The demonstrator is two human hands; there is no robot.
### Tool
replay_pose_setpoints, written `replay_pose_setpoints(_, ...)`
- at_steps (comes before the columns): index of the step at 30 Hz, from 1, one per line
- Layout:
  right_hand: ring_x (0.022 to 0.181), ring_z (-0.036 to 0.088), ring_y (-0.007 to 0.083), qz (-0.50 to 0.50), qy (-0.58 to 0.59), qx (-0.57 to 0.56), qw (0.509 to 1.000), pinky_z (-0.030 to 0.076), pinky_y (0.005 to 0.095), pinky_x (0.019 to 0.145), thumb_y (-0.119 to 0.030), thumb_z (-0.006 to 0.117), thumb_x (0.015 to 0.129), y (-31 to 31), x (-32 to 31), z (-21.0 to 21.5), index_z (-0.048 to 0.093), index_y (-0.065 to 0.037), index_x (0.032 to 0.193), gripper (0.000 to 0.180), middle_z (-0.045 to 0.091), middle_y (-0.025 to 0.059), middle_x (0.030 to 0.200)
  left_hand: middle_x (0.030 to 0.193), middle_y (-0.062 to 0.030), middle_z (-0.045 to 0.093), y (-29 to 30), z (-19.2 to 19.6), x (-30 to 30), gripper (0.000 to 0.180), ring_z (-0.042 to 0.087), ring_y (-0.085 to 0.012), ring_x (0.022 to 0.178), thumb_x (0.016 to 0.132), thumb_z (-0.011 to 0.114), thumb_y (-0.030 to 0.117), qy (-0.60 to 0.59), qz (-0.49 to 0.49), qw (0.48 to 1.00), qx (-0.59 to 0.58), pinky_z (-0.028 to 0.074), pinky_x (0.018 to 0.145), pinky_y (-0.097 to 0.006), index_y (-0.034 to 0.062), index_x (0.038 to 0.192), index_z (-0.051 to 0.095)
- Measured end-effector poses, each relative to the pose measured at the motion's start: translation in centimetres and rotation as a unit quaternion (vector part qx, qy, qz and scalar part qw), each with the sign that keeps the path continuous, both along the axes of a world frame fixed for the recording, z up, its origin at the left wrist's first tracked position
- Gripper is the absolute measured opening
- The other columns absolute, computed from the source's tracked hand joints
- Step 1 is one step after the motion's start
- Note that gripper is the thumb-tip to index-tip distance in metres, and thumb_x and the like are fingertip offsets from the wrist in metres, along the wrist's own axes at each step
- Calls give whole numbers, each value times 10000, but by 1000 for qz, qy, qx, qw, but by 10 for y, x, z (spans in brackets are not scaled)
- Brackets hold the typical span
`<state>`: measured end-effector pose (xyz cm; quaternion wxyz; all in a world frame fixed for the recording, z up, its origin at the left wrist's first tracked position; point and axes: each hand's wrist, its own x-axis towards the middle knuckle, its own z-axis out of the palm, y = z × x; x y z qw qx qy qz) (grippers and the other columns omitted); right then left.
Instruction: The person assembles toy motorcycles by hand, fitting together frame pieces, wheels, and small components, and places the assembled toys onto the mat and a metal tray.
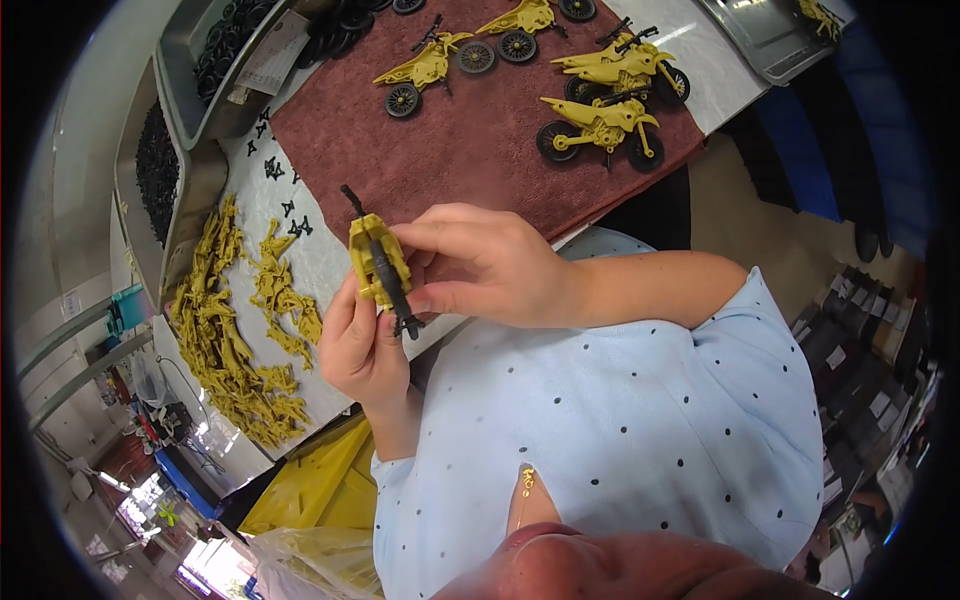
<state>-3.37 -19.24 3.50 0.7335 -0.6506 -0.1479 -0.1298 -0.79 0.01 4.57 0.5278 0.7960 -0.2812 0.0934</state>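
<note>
Counter [330, 255]: pale top, running beyond both hands; carries everything below.
Cloth [450, 140]: dark red, beyond the right hand; likely padding so built toys stay put.
Finished toy motorcycles [600, 125]: yellow, on the cloth; two with both wheels, three more only partly wheeled, so five in all.
Heap of yellow frames [225, 330]: left of the left hand, within easy reach; too tangled to count.
Trays of black wheels [215, 60]: two, far left; contents blurred, probably wheels.
Small black clips [285, 200]: about seven, scattered just beyond the left hand.
Left hand [360, 345]: closed under the yellow frame [375, 262], steadying it.
Right hand [485, 265]: fingers pinched on the frame's side, pressing the black fork piece [390, 280] into it.
</note>
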Motion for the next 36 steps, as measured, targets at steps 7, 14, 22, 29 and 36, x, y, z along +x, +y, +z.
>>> replay_pose_setpoints(7, 1052, 575, 210, 47, 30, 85, 995, 481, 314, 866, -41, 699, 843, -5, -4, -3, 554, 56, 1212, 409, 585, 128, 1116, 1028, -255, 658, -17, 26, 6, 384, 641, -381, 893, 666, 742, -99, -125, -55, 987, 86, 506, 839, -406, -65, 1044, 683)
replay_pose_setpoints(14, 1073, 561, 236, 53, 12, 78, 996, 450, 331, 907, -61, 714, 834, -7, -4, -4, 571, 40, 1165, 375, 584, 130, 1144, 1033, -267, 658, -14, 26, 9, 395, 643, -375, 867, 639, 753, -92, -141, -83, 984, 77, 518, 823, -414, -51, 1027, 693)
replay_pose_setpoints(22, 1101, 552, 121, 127, 183, 218, 950, 443, 282, 947, -164, 589, 962, -13, -7, -5, 558, 2, 1256, 340, 608, 56, 1179, 1128, -204, 605, -33, 25, 1, 427, 594, -331, 936, 659, 765, -48, -200, -28, 959, 198, 508, 789, -377, 7, 1077, 693)
replay_pose_setpoints(29, 1110, 540, 119, 149, 300, 246, 910, 436, 277, 962, -126, 548, 971, -15, 2, -18, 534, 42, 1284, 356, 595, 67, 1215, 1174, -167, 604, -45, -4, 0, 357, 627, -292, 1006, 770, 720, -30, -147, 43, 967, 204, 513, 870, -348, 34, 1119, 691)
replay_pose_setpoints(36, 1042, 557, 100, 83, 322, 146, 932, 450, 265, 926, -119, 537, 972, -21, 6, -5, 543, 36, 1286, 350, 611, 64, 1188, 1146, -159, 613, -25, -14, -1, 258, 624, -201, 962, 894, 656, 88, 48, 31, 998, 23, 521, 811, -308, -29, 1124, 639)
